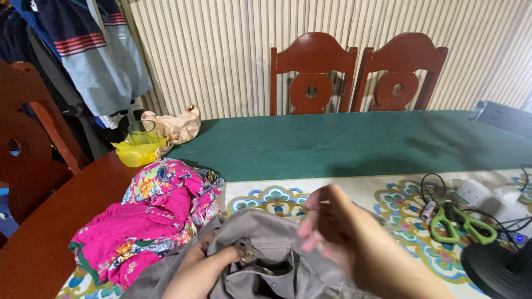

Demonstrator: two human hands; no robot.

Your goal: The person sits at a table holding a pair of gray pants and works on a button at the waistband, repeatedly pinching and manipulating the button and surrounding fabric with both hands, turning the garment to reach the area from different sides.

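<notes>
Head view, bottom centre of the frame: grey garment point(266, 243), bunched and creased, of a plain woven cloth with a stitched waistband, a round metal button point(247, 255) at its middle and a dark opening just below. Spread over the patterned table cover point(388, 199) at the lower edge, its left side touching a heap of bright pink floral cloth point(149, 221) at lower left.

Left hand point(202, 271), low and left of centre: fingers curled shut on the grey garment, thumb pressed just beside the button. Right hand point(338, 238), lower right of centre: blurred, raised over the garment, fingers bent and loosely together; whether anything pinched between them, impossible to tell.

Right edge: green-handled scissors point(463, 221) lying on the cover, near a small spool of thread point(428, 210), black cables and a white power strip point(487, 196). Upper half: green tablecloth point(343, 144), two red-brown wooden chairs point(357, 72) against a ribbed wall. Upper left: a glass point(142, 132) in a yellow bag beside crumpled brown paper point(174, 124), hung clothes above.
</notes>
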